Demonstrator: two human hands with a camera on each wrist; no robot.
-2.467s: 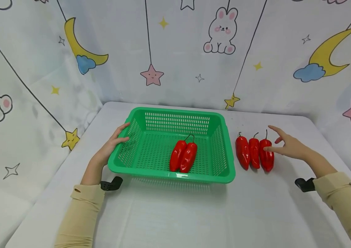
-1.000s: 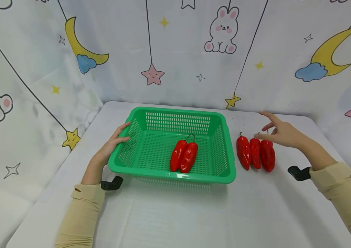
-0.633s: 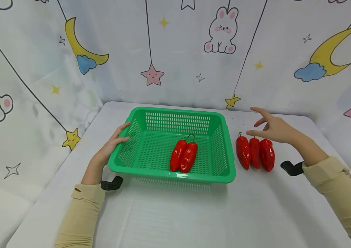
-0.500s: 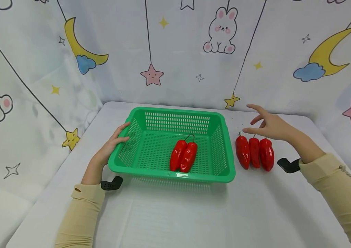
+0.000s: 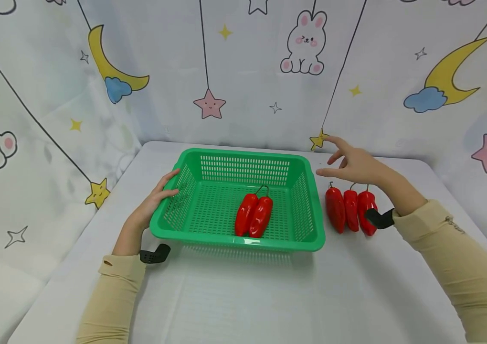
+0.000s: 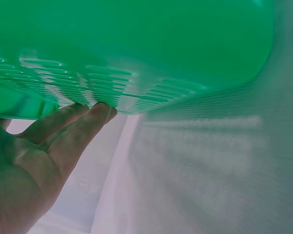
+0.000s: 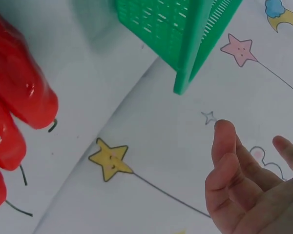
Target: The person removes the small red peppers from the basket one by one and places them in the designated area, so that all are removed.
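Bare fingertips of the left hand lie straight against the slotted left wall of the green basket, touching the plastic without curling round it. The right hand hangs in the air with its fingers spread loosely and holding nothing, above and just behind the three red peppers that lie side by side, touching, on the white table just to the right of the basket. Two more peppers lie together inside the basket, right of its middle. The peppers look glossy and smooth, probably light, stiff and rather slippery, so a grasp across the thick middle of the body seems safer than a pinch on the thin curved stem. The basket looks like thin, perforated plastic, light and a little springy, and best held by its rolled rim. The head view alone shows both hands, the whole basket and every pepper; the left wrist view adds the actual contact of the fingers with the wall; the right wrist view shows the gap between the open right hand and the peppers' stem ends, plus a basket corner.
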